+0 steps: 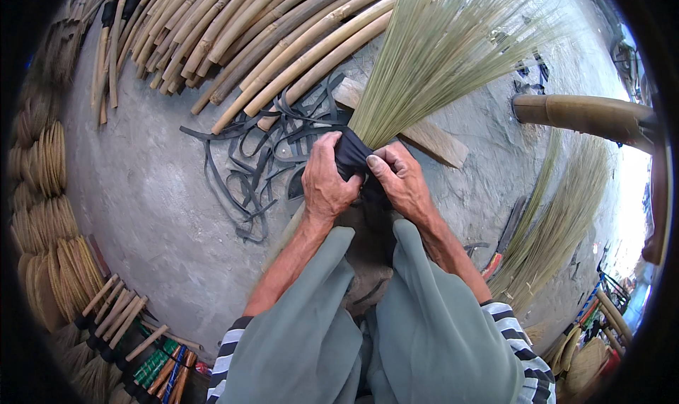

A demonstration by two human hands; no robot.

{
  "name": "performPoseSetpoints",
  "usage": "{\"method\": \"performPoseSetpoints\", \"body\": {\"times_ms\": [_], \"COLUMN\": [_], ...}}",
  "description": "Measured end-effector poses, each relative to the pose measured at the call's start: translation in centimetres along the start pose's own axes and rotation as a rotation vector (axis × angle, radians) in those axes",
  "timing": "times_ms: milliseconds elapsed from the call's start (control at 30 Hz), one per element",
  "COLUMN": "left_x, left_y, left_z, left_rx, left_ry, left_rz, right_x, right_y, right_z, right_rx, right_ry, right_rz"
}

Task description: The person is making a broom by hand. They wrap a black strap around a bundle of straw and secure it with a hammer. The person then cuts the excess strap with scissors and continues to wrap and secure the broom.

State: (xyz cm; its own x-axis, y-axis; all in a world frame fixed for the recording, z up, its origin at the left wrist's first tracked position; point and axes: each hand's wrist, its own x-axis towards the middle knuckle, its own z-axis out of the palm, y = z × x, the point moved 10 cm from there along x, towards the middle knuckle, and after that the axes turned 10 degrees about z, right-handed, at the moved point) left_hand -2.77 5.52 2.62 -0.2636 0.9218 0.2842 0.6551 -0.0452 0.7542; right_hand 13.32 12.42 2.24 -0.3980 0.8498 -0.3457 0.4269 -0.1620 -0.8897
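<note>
Grey concrete floor (pixel 141 192) lies below, where both hands, left hand (pixel 327 185) and right hand (pixel 399 181), clamp the black wrap (pixel 351 156) on a grass broom bundle (pixel 438 43); a slackened grip could loosen the stalks.

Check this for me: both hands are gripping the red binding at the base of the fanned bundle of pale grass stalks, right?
Not quite. The head view shows the binding is black, not red. Both the left hand and right hand do grip it at the base of the fanned bundle of pale grass stalks.
</note>
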Motion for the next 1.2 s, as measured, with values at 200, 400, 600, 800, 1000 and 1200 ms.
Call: {"method": "performPoseSetpoints", "body": {"times_ms": [200,400,600,800,1000,1200], "left_x": [-1.3,-2.2,-2.3,-1.8,0.1,0.2], "left_y": [0.8,1.1,1.2,1.6,0.3,-1.6], "left_z": [-1.2,-1.8,-1.7,-1.4,-0.1,0.3], "left_rx": [-0.078,-0.124,-0.12,-0.093,0.057,-0.064], "left_ry": [0.094,0.135,0.109,0.09,-0.068,-0.15], "left_rz": [0.201,0.256,0.277,0.243,0.03,-0.155], "right_x": [-0.8,-1.1,-1.2,-1.1,-0.4,0.1], "right_y": [2.7,4.4,4.6,3.6,7.4,4.8], "right_z": [0.4,0.6,0.2,-1.7,0.6,2.5], "right_rx": [0.295,0.307,0.46,0.042,0.254,0.338], "right_ry": [-0.034,-0.036,-0.124,0.088,0.004,-0.074], "right_rz": [0.203,0.297,0.288,0.015,0.3,0.238]}}
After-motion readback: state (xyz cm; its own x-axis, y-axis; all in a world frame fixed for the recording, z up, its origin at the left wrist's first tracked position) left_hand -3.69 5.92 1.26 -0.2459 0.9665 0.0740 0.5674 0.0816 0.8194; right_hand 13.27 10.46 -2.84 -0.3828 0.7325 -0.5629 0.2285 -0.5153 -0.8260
